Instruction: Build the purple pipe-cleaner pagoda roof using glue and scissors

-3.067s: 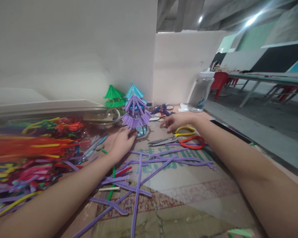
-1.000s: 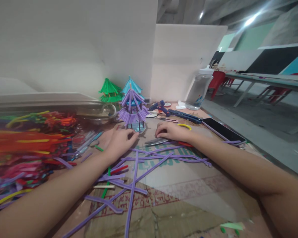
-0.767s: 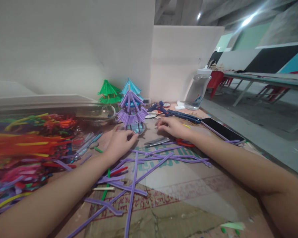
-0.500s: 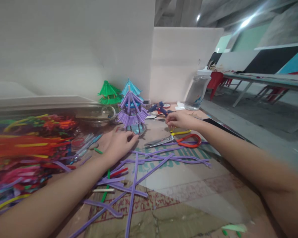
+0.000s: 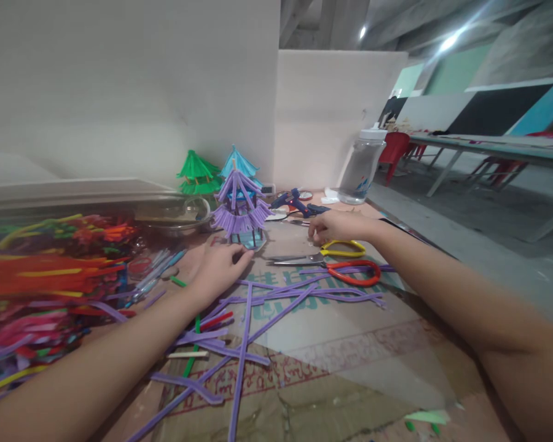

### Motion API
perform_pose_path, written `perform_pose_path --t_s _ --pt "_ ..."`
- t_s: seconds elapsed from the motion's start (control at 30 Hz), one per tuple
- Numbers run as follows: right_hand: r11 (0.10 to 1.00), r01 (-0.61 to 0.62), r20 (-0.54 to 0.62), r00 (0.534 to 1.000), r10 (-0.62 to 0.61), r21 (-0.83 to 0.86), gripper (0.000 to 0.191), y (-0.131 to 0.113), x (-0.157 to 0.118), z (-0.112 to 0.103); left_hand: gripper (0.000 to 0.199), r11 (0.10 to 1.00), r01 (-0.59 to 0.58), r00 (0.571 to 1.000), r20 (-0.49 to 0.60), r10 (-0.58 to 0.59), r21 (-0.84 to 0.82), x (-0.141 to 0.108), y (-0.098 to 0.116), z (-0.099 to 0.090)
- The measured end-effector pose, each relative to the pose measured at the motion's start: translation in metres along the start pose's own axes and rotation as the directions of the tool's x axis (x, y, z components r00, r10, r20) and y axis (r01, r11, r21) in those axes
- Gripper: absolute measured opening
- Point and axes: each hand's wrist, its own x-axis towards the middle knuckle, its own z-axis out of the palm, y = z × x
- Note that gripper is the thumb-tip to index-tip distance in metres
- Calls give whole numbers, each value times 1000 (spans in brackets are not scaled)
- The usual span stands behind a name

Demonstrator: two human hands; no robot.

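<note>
Purple strips roof the little pagoda at mid-scene, upright before a blue one. By its near side, the left hand has bent fingers; I can't tell whether they grip its base. A careless nudge there could topple it. Farther right, the right hand curls its fingers, contents hidden; dropping low, it might knock the scissors.

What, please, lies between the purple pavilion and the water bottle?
The head view shows a blue glue gun, a round item and something white between the purple pavilion and water bottle.
</note>
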Motion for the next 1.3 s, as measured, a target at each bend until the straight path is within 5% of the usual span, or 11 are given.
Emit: perform_pose_path --t_s 0.27,0.5,0.63,0.9,1.0,1.13,1.3 --pt "989 104 40 993 -109 105 18 -1 4 9 38 1000 -11 1000 3 11 -3 1 1 -1" --pt "978 98 -51 995 -90 184 13 -4 4 21 36 999 -36 999 -13 36 -16 0 -5 3" --pt "960 105 -114 990 -78 260 13 -7 2 14 37 1000 -27 1000 -11 27 1 1 -5 3" --pt "848 158 -21 985 -170 507 20 -23 -21 1 37 999 -41 999 -13 41 -31 2 -6 5" --pt "791 149 -84 989 -124 594 32 -35 -23 10 36 997 -41 997 -68 36 -72 -1 3 -4" --pt "799 154 -209 977 -36 582 16 -63 -26 26 33 983 -1 984 -176 -32 -186 -11 29 -23" --pt "777 262 -334 940 -70 573 9 -97 -32 49 32 890 -6 1000 -6 4 -455 -20 52 -23"
